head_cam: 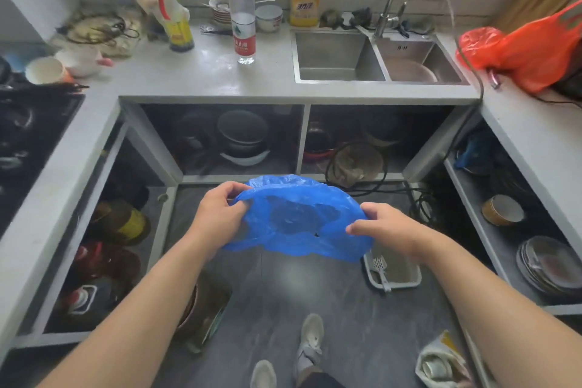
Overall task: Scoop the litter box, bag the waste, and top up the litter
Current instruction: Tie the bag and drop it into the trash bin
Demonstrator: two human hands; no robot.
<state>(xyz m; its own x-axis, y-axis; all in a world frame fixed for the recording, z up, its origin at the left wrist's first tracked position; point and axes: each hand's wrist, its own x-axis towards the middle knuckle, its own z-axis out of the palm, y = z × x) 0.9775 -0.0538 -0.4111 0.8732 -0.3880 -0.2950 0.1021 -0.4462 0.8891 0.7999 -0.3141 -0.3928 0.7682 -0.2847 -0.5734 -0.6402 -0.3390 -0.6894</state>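
Note:
A blue plastic bag (299, 217) is stretched between both hands above the kitchen floor, its mouth pulled apart. My left hand (220, 211) pinches its left rim and my right hand (387, 227) pinches its right rim. Below and to the right, on the floor, a white litter box (406, 283) holds brownish litter, with a white slotted scoop (381, 271) resting in it. The bag hides the box's far left corner. An opened litter sack (441, 359) lies on the floor at the lower right.
A grey U-shaped counter (195, 72) surrounds me, with open shelves of pots and dishes underneath. A double sink (371, 57) is ahead, an orange bag (529, 47) on the right counter, a black hob (28, 135) at left. A dark container (204, 309) stands by my left forearm. My shoes (308, 343) are on the dark floor.

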